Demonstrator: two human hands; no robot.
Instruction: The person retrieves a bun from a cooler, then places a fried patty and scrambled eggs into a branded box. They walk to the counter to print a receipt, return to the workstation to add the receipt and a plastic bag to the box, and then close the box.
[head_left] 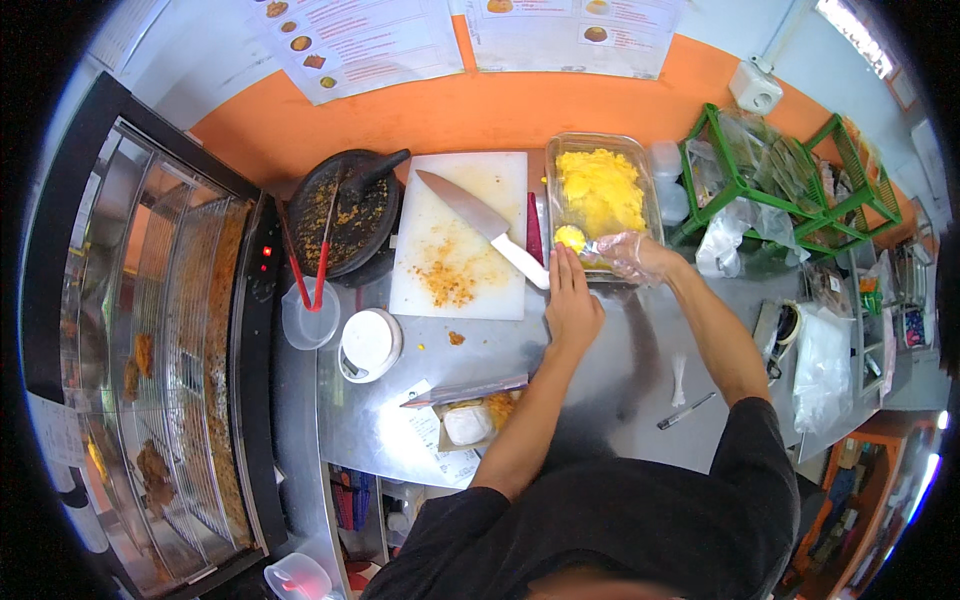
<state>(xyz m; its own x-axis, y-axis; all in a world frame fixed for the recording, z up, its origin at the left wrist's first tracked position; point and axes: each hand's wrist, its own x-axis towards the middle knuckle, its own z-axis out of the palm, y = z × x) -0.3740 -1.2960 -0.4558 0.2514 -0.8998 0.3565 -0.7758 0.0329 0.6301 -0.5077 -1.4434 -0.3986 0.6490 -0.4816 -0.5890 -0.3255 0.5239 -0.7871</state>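
A rectangular glass dish holds yellow, mashed-looking food. Inside a clear plastic glove, my right hand is closed at the dish's near side. It grips a metal scoop, whose handle is mostly hidden, with a rounded yellow lump at its end. My bare left hand has its fingers stretched out, their tips at the dish's near left corner. Just left of those fingers lies the white handle of a large knife, resting on a white cutting board dotted with brown crumbs.
A stone mortar with a pestle stands left of the board. Nearer are red-handled tongs, a plastic cup, a white kitchen scale and a small food box. Green baskets stand right; a glass-fronted cabinet left.
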